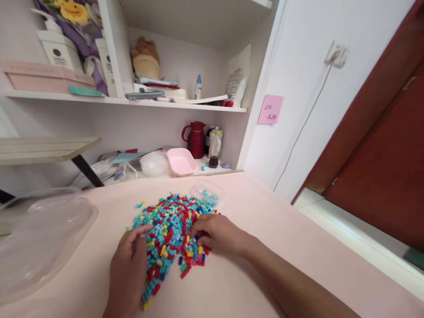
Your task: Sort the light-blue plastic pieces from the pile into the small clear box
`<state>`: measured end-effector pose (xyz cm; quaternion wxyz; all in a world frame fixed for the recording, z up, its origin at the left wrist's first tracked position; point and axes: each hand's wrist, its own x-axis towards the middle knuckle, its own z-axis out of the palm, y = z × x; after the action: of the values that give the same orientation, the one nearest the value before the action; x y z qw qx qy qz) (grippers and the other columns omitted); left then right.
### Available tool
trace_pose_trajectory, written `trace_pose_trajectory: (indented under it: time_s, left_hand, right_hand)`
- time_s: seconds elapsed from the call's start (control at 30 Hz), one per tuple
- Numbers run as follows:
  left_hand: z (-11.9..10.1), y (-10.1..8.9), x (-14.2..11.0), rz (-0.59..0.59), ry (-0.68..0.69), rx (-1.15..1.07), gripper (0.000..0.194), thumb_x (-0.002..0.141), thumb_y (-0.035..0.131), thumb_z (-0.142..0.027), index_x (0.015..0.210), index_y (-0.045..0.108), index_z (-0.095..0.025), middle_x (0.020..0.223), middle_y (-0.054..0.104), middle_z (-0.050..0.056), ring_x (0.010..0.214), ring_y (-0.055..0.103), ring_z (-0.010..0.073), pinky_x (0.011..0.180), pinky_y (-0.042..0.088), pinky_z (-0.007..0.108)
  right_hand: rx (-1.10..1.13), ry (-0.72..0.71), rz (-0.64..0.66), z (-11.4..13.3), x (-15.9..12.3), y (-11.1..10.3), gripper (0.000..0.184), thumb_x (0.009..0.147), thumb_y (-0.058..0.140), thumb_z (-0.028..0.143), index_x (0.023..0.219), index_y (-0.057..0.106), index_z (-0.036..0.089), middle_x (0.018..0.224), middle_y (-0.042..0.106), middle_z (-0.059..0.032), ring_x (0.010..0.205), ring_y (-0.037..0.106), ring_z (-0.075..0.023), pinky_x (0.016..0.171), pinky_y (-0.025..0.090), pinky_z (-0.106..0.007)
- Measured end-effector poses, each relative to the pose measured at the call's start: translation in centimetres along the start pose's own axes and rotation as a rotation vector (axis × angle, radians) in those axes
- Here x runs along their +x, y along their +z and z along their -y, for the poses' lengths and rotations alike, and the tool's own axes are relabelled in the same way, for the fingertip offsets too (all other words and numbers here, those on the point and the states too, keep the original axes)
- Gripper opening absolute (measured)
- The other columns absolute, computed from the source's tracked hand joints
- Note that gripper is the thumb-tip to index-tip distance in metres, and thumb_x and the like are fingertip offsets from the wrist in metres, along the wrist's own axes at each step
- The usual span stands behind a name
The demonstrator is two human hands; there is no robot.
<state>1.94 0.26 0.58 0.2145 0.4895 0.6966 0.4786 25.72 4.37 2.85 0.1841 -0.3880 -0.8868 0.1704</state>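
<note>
A heap of small toy building bricks (172, 225) in light blue, red, yellow, green and dark blue is spread over the pink tabletop. Along its left edge lies my left hand (130, 254), index finger stretched over the bricks and thumb apart from it, with nothing seen in it. My right hand (217, 232) reaches into the heap's right side. Its fingers are bent downward with a gap to the thumb, and I see no brick held between them. Just behind the heap, a small clear plastic box (220, 191) contains several light blue bricks.
Large clear plastic lids or trays (62, 238) lie at the left. Behind the pink tabletop (265, 207) stand a pink plastic basin (180, 172), a dark red jug (196, 141) and a bottle of dark liquid (215, 150). A shelf (185, 106) runs above them.
</note>
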Motion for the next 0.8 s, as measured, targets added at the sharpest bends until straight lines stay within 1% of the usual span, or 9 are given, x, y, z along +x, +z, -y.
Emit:
trace_pose_trajectory:
  time_s: [0.1,0.2,0.37,0.57,0.8]
  left_hand:
    - [-0.02,0.01,-0.02,-0.005,0.009,-0.012,0.032,0.081,0.043,-0.040,0.097,0.068,-0.027,0.109,0.069,0.002,0.103,0.062,0.0248,0.094,0.045,0.038]
    - [-0.01,0.08,0.01,-0.015,0.026,-0.010,0.031,0.081,0.044,-0.039,0.095,0.068,-0.026,0.107,0.070,0.002,0.103,0.062,0.0246,0.093,0.046,0.038]
    - [0.04,0.16,-0.03,-0.019,0.064,-0.010,0.031,0.080,0.044,-0.039,0.093,0.069,-0.025,0.103,0.070,0.002,0.099,0.063,0.0241,0.091,0.047,0.037]
    - [-0.25,0.08,-0.22,-0.019,0.079,-0.013,0.031,0.078,0.044,-0.038,0.091,0.069,-0.025,0.104,0.070,0.002,0.102,0.062,0.0244,0.091,0.047,0.036]
    - [-0.48,0.15,-0.36,-0.008,0.071,-0.005,0.031,0.078,0.042,-0.039,0.089,0.068,-0.027,0.103,0.070,0.001,0.101,0.062,0.0240,0.088,0.047,0.035]
  right_hand:
    - [0.028,-0.006,-0.007,-0.07,0.09,0.16,0.018,0.076,0.065,0.009,0.083,0.072,0.024,0.089,0.068,0.0014,0.079,0.062,-0.0126,0.071,0.043,-0.020]
    - [0.033,-0.012,-0.019,-0.14,0.13,0.28,0.017,0.076,0.064,0.009,0.081,0.071,0.023,0.087,0.068,0.0015,0.079,0.062,-0.0127,0.071,0.043,-0.020]
    - [0.036,-0.002,-0.015,-0.09,0.15,0.33,0.019,0.077,0.064,0.010,0.085,0.073,0.025,0.089,0.070,0.0009,0.082,0.063,-0.0140,0.073,0.044,-0.021]
    - [0.000,-0.011,-0.037,-0.04,0.18,0.52,0.025,0.079,0.063,0.013,0.097,0.073,0.027,0.097,0.069,-0.0007,0.085,0.063,-0.0151,0.074,0.045,-0.022]
    - [-0.006,-0.057,-0.062,0.09,0.39,0.87,0.019,0.082,0.063,0.014,0.094,0.074,0.025,0.092,0.068,-0.0024,0.090,0.062,-0.0163,0.078,0.046,-0.024]
